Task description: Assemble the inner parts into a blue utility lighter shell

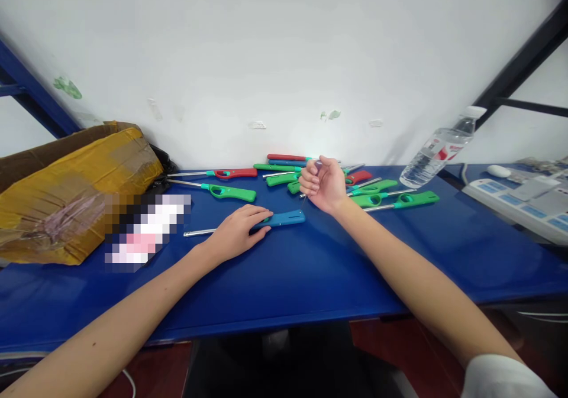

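A blue long-nosed lighter [288, 217] lies on the blue table, its metal barrel pointing left. My left hand [239, 230] is closed over its middle, fingers on the far side and thumb on the near side. Above the lighter's right end, my right hand [323, 185] is turned palm up with curled fingers. It holds a thin-shafted tool [303, 204], mostly hidden by the fingers, whose tip comes down at the lighter's end. Behind the right hand lie several lighters, among them a green lighter [417, 199] and a red lighter [288, 157].
A taped cardboard box [80, 191] stands at the left, beside a blurred-out patch. Close by lie another green lighter [233, 193] and red lighter [239, 174]. A water bottle [437, 152] leans at the back right, near a white power strip [523, 203]. A white wall rises behind.
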Demonstrator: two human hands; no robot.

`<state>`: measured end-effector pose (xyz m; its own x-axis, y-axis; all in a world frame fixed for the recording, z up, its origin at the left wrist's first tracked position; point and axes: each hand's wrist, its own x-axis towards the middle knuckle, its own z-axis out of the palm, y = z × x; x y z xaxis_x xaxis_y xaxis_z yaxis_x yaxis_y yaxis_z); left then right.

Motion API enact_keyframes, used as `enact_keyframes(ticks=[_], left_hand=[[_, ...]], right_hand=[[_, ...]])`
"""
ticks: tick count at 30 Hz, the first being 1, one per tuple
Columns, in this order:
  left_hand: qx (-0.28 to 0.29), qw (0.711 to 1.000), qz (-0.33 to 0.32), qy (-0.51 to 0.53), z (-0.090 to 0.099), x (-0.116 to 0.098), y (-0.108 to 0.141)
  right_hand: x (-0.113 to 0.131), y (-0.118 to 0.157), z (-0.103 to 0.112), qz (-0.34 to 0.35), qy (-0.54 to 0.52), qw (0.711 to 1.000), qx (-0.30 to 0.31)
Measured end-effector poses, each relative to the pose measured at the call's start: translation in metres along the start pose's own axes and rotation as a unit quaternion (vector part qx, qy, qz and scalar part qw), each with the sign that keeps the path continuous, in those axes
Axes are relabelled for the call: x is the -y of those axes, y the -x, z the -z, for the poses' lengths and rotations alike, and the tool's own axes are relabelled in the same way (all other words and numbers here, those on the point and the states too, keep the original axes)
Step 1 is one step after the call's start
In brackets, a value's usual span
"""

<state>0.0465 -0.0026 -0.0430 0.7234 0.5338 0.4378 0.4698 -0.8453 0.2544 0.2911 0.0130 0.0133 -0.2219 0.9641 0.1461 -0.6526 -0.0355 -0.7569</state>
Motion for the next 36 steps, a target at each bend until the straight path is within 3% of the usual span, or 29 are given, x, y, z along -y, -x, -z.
enact_keyframes(ticks=[7, 13, 16, 21, 27, 36], left_hand=[[-0.001, 1.0, 0.001, 0.002, 0.001, -0.001, 0.0], [0.002, 1.0, 0.0, 0.003, 0.0, 0.001, 0.001], [-0.001, 1.0, 0.001, 0.005, -0.001, 0.001, 0.001], [0.0, 1.0, 0.0, 0.003, -0.001, 0.001, 0.001], [-0.001, 1.0, -0.003, 0.007, -0.002, 0.002, 0.001], [0.0, 1.0, -0.001, 0.011, -0.002, 0.003, 0.001]], right_hand=[[-0.001, 0.001, -0.002, -0.011, 0.03, 0.999, -0.001], [0.002, 0.006, -0.004, 0.015, 0.125, 0.987, 0.095], [0.003, 0.01, -0.005, 0.04, 0.154, 0.982, 0.1], [0.001, 0.013, -0.002, 0.033, 0.143, 0.987, 0.073], [0.001, 0.015, 0.001, 0.001, 0.129, 0.982, 0.139], [0.004, 0.014, -0.001, -0.026, 0.096, 0.982, 0.161]])
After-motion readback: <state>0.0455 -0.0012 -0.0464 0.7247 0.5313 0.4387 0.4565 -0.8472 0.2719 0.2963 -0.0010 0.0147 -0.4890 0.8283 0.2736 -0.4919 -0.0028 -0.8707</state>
